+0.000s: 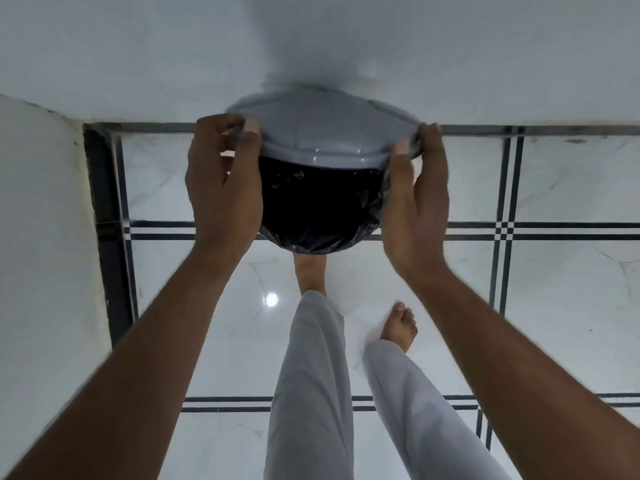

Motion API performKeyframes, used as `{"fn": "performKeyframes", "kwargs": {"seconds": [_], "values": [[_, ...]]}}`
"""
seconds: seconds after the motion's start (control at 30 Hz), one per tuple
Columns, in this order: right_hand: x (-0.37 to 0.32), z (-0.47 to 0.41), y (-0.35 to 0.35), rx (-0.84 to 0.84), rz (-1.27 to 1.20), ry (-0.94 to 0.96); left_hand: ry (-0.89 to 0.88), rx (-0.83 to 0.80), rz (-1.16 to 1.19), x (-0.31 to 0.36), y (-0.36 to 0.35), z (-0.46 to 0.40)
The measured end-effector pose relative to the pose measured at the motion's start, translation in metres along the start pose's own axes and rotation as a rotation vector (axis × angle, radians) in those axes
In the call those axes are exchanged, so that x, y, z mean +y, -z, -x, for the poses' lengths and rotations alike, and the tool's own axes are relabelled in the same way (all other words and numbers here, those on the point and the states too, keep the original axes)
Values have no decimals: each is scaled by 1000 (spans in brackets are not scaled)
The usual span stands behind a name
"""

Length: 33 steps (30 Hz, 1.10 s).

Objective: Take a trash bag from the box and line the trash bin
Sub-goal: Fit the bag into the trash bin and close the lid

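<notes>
A round trash bin stands on the floor against the far wall, seen from above. A black trash bag (311, 206) lines its inside and folds over the near rim. A grey lid (322, 131) is tilted over the bin's far half. My left hand (221, 181) grips the lid's left edge between thumb and fingers. My right hand (415, 188) pinches the lid's right edge, its palm beside the bag's folded rim. The bin's body below the rim is hidden. No box is in view.
White marble floor tiles (554, 188) with black inlay lines surround the bin. A white wall (311, 46) runs behind it and another white surface (41, 220) stands at the left. My bare feet and grey trouser legs (311, 375) are just before the bin.
</notes>
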State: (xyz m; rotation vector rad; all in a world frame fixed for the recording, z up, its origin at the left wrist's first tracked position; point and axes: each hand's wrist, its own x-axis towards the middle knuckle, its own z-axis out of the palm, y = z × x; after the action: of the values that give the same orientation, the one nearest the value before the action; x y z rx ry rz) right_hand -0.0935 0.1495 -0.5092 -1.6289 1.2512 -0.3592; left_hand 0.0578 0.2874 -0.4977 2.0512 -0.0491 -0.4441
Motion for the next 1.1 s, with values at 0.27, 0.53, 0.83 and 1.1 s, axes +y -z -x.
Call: {"fn": "performKeyframes", "kwargs": {"seconds": [0.27,0.53,0.83,1.1], "values": [[69,57,-16,-196,131,-60,205,-99,-314,-54,15,30],[117,34,-35,-253,130,-139,299,-370,-465,-107,-7,41],[123,19,-28,-281,259,-234,401,-242,-340,-126,-22,32],[125,12,-36,-221,195,-285,435,-275,-378,-124,-36,21]]}}
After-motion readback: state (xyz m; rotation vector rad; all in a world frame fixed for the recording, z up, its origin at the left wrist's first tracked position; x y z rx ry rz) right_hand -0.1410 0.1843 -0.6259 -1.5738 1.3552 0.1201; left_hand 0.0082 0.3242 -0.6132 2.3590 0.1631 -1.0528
